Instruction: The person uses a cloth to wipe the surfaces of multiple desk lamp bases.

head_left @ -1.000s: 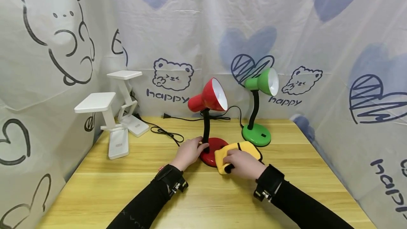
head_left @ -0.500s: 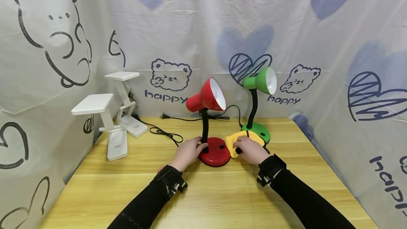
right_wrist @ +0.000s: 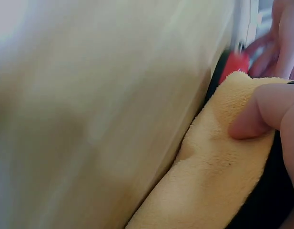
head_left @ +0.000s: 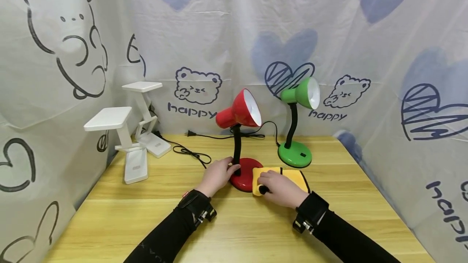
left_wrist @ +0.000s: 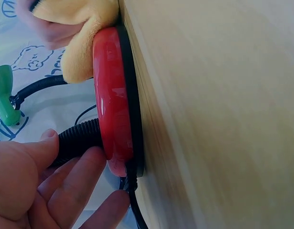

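A red desk lamp (head_left: 239,111) stands on the table, its white-lined shade tilted to the right. My left hand (head_left: 216,175) holds the black ribbed gooseneck (left_wrist: 81,138) low down, thumb on one side and fingers on the other. In my right hand (head_left: 281,190) is a yellow cloth (head_left: 291,175) with black trim, gripped between thumb and fingers. The cloth lies against the right side of the lamp's round red base (left_wrist: 111,100) and covers part of it. Up close in the right wrist view, the thumb presses into the plush cloth (right_wrist: 208,171).
Behind on the right stands a green desk lamp (head_left: 294,154). Two white folding lamps (head_left: 136,166) are at the left. Black power cords (head_left: 193,154) lie along the back of the wooden table (head_left: 234,230). A patterned curtain (head_left: 234,44) encloses the back and sides.
The right hand moved the cloth from over the base's right part back toward the green lamp, then forward again to the red base's right side. The left hand stayed on the gooseneck.
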Motion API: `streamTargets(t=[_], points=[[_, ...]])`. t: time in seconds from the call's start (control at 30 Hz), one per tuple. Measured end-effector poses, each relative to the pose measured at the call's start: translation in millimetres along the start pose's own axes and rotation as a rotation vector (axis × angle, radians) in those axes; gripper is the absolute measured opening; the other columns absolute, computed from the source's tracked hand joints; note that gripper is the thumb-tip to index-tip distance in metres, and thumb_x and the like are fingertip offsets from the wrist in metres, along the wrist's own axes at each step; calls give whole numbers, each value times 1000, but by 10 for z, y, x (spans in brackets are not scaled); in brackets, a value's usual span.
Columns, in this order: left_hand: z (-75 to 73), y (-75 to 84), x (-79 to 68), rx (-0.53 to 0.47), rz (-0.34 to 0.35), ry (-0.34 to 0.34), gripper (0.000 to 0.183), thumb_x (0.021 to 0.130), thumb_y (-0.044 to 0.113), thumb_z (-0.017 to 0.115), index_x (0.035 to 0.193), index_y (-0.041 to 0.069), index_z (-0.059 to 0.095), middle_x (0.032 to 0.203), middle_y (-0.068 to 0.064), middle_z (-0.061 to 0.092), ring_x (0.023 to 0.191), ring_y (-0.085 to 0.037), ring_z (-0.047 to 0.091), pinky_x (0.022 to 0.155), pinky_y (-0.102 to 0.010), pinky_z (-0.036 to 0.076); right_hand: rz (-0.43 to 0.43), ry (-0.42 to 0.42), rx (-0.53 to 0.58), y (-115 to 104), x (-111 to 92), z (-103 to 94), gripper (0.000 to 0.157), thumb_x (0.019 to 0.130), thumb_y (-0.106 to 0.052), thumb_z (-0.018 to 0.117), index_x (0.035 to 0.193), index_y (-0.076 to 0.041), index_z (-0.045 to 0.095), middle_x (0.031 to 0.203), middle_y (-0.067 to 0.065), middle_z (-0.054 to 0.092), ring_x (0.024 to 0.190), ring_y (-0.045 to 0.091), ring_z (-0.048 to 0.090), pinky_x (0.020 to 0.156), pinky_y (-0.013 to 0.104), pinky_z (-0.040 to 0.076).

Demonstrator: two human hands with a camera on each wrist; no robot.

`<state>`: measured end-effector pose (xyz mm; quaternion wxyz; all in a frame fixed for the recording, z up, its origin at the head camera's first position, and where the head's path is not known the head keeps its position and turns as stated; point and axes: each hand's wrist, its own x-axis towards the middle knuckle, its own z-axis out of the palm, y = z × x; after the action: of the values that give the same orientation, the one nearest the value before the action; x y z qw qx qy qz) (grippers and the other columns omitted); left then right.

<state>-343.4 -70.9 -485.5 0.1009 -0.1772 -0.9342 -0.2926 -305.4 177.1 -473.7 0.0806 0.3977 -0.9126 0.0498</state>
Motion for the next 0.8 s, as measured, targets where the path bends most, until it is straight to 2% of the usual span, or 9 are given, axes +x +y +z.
streamTargets(t=[0.1, 0.2, 0.3, 0.4, 0.5, 0.63, 0.8], points=[[-25, 12, -2, -5, -4, -13, 24, 98, 43, 54, 94, 20, 63, 64, 3, 55, 55, -13, 51, 50, -27, 36, -71, 41, -37, -197, 70, 13, 9, 85, -17, 63, 93, -20, 63, 90, -10, 54, 82, 11, 44, 76, 28, 40], [-41, 17, -5, -11, -4, -27, 24, 98, 43, 53, 95, 21, 62, 65, 2, 57, 53, -13, 50, 48, -27, 36, -116, 65, -103, -384, 152, 39, 16, 87, -23, 64, 102, -19, 68, 102, -7, 59, 93, 14, 49, 84, 32, 44], [-51, 18, -12, -11, 0, -27, 23, 99, 42, 53, 95, 21, 63, 67, 2, 58, 52, -12, 50, 48, -27, 37, -134, 71, -204, -542, 240, 83, 29, 89, -29, 62, 116, -19, 68, 116, -4, 59, 106, 18, 51, 94, 38, 44], [-47, 20, -13, -12, 9, -27, 23, 99, 41, 53, 96, 20, 63, 67, 3, 59, 52, -12, 51, 49, -27, 39, -129, 64, -301, -646, 326, 143, 36, 91, -35, 60, 122, -19, 66, 123, -4, 58, 109, 21, 50, 95, 42, 44], [-41, 27, -9, -16, 13, -37, 23, 99, 41, 52, 98, 20, 63, 65, 4, 57, 52, -12, 51, 49, -28, 39, -118, 76, -349, -703, 410, 195, 32, 89, -35, 62, 115, -18, 68, 118, -4, 60, 101, 22, 49, 90, 40, 45], [-42, 34, -8, -23, 13, -44, 24, 99, 40, 52, 98, 19, 63, 64, 4, 56, 51, -12, 51, 48, -28, 40, -104, 109, -358, -735, 491, 215, 17, 88, -32, 67, 99, -19, 70, 106, -4, 62, 91, 21, 49, 83, 36, 46], [-40, 10, -11, -17, 10, -34, 23, 99, 40, 53, 96, 20, 63, 62, 4, 55, 50, -12, 50, 47, -28, 38, -120, 106, -365, -740, 503, 198, 15, 90, -30, 67, 99, -19, 72, 104, -5, 64, 88, 20, 49, 78, 33, 47]])
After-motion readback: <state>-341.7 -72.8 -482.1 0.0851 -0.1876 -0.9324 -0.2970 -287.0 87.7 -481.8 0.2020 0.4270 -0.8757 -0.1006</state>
